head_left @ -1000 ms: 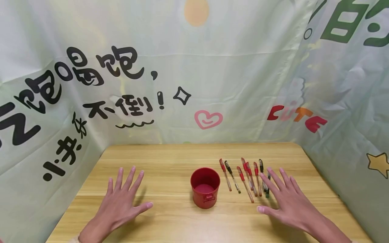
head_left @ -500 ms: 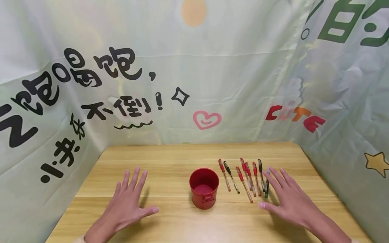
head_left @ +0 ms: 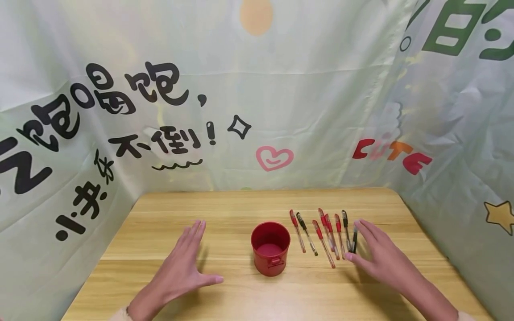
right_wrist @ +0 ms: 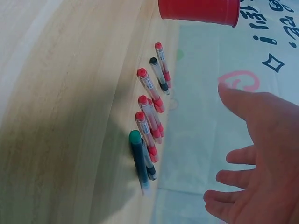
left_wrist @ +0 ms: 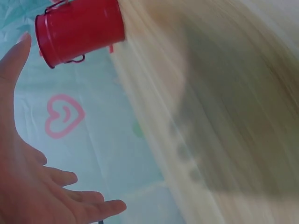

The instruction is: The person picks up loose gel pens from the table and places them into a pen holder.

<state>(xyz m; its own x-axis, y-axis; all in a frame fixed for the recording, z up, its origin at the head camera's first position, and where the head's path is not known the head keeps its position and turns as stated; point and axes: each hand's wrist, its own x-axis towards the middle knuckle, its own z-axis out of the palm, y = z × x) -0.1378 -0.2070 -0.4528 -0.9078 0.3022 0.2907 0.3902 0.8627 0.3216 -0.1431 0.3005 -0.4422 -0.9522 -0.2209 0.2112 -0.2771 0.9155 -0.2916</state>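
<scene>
A small red bucket stands upright on the wooden table. To its right lie several gel pens, with red pens and black pens among them. A dark pen with a green end lies at the right end of the row. My right hand hovers beside that pen, thumb and fingers spread apart and holding nothing. Left of the bucket, my left hand is held above the table, fingers extended, thumb pointing toward the bucket. It too holds nothing.
The wooden table is enclosed at the back and sides by a pale printed cloth. The bucket stands between the two hands, with a wire handle hanging at its side.
My left hand has moved right toward the bucket, and its fingers have come closer together. My right hand has turned, and its fingers have drawn together beside the dark pen.
</scene>
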